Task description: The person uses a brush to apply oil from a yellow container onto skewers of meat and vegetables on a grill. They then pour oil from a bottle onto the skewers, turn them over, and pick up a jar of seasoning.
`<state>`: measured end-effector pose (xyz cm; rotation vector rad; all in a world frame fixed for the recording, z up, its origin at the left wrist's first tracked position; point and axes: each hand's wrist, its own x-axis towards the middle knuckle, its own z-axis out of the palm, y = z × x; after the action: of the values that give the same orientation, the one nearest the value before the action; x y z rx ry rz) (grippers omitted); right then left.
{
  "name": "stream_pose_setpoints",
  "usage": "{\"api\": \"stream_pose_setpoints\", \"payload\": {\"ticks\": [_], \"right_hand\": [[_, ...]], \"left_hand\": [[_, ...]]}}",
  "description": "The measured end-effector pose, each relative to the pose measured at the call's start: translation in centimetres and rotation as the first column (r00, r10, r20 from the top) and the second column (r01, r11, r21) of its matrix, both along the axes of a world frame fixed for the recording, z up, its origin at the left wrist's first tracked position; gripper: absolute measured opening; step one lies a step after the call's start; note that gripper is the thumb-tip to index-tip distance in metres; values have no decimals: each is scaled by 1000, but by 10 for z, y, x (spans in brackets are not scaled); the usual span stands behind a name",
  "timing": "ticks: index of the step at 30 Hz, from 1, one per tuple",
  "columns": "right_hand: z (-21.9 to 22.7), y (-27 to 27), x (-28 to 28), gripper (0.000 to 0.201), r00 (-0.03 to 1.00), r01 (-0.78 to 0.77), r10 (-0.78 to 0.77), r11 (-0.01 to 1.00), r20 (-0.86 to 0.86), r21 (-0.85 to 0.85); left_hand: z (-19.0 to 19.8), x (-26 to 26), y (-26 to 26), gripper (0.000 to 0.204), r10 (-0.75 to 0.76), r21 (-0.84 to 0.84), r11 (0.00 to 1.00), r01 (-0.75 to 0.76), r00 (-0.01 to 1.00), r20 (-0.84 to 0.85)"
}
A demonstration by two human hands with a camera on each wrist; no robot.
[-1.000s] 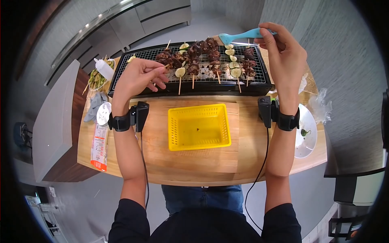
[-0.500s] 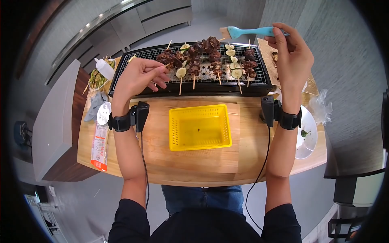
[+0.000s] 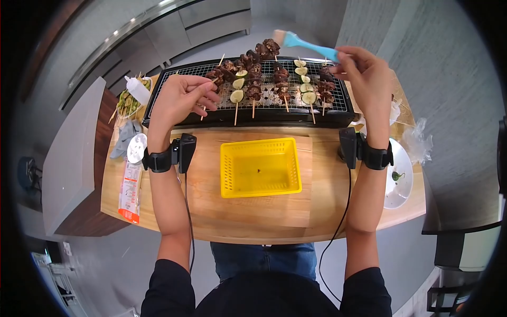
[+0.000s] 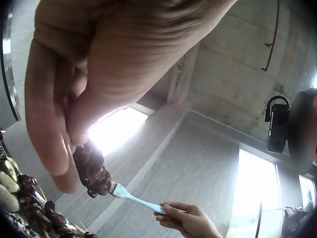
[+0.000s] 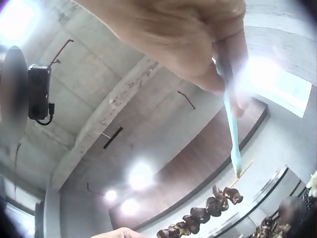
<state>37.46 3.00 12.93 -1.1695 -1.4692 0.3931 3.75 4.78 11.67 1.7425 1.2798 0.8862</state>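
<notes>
Raised over the grill [image 3: 237, 118] is a skewer of dark meat chunks [image 3: 268, 48], its near end pinched by my left hand [image 3: 182, 100]. My right hand [image 3: 369, 84] grips the handle of a light blue brush [image 3: 311, 48], whose bristles are beside the skewer's far end. The left wrist view has the brush [image 4: 141, 200] tip at the outermost meat [image 4: 99, 179]. In the right wrist view, the brush [image 5: 232, 124] points down to the bare skewer tip past the meat [image 5: 200, 215]. Several meat and sliced green vegetable skewers [image 3: 236, 96] lie on the grate.
A yellow basket [image 3: 261, 193] stands on the wooden table before me. Left are a white squeeze bottle [image 3: 137, 90], a grey cloth [image 3: 124, 138] and an orange-white packet [image 3: 130, 193]. Right are a white plate [image 3: 400, 193] and a clear plastic bag [image 3: 417, 140].
The brush's bristle end has moved left and up, its handle now slanting down to my right hand. The held skewer's far end has risen slightly; my left hand has barely moved.
</notes>
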Motion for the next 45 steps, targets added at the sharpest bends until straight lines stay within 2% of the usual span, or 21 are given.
{"api": "stream_pose_setpoints", "payload": {"ticks": [3, 6, 10, 16, 18, 22, 27, 36, 40, 45], "right_hand": [[-1, -1, -3, 21, 996, -81, 83, 993, 17, -85], [-2, 1, 0, 21, 1000, -23, 23, 997, -8, -79], [0, 0, 2, 20, 998, -69, 68, 992, -12, -106], [7, -1, 5, 20, 995, 93, -95, 994, 32, 58], [8, 0, 6, 20, 995, 30, -18, 992, -94, 122], [6, 2, 4, 20, 991, -51, 63, 993, -116, 105], [1, 4, -2, 20, 974, -217, 216, 976, -63, -5], [4, -2, -2, 20, 986, -158, 163, 973, 18, -170], [4, 0, 3, 20, 986, -164, 166, 976, 6, -146], [6, -2, 3, 20, 996, -91, 92, 989, 5, -120]], "left_hand": [[-1, -1, 1, 29, 4, 5, 1000, -4, 1000, -3], [0, -4, 0, 29, 2, 8, 1000, -2, 1000, -6], [0, -3, 1, 29, 2, -2, 1000, -2, 1000, -15], [4, -2, -2, 28, -18, -39, 999, 16, 998, -58], [3, -2, -1, 28, -38, -54, 998, 36, 998, -51], [3, 3, -4, 28, -55, -52, 997, 53, 998, -32], [4, 4, -7, 28, -71, -55, 996, 70, 997, -22], [4, 0, -4, 29, -78, -24, 997, 77, 997, -30], [7, 0, -6, 28, -66, -16, 998, 65, 997, -32], [6, 1, -5, 28, -53, -18, 998, 52, 998, -39]]}}
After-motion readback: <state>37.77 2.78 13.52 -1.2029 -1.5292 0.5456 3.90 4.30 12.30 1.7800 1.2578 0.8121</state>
